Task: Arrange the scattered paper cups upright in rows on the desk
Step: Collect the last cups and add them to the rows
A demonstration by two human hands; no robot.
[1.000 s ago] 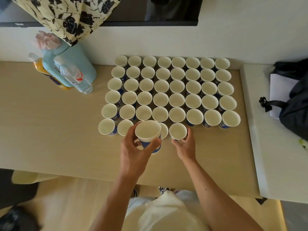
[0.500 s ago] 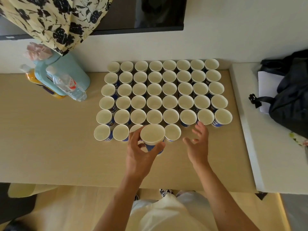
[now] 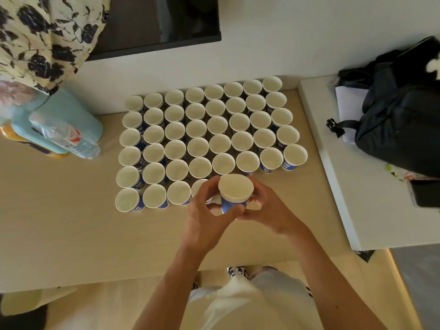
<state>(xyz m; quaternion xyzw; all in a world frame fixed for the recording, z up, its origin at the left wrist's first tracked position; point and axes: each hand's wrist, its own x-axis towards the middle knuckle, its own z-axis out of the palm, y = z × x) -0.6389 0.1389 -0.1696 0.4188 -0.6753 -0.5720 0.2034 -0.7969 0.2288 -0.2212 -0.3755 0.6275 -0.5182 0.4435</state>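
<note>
Hands both curled round one upright paper cup (image 3: 235,189): left hand (image 3: 209,217) on its left side, right hand (image 3: 270,210) on its right, at near edge of cup rows (image 3: 217,126) on desk (image 3: 59,222).

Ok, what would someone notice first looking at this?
A block of upright paper cups, packed in neat rows, fills the middle of the desk against the back wall. At its near edge the left hand and right hand together hold one raised cup above the unfinished front row. A black backpack lies on the white surface at the right.
</note>
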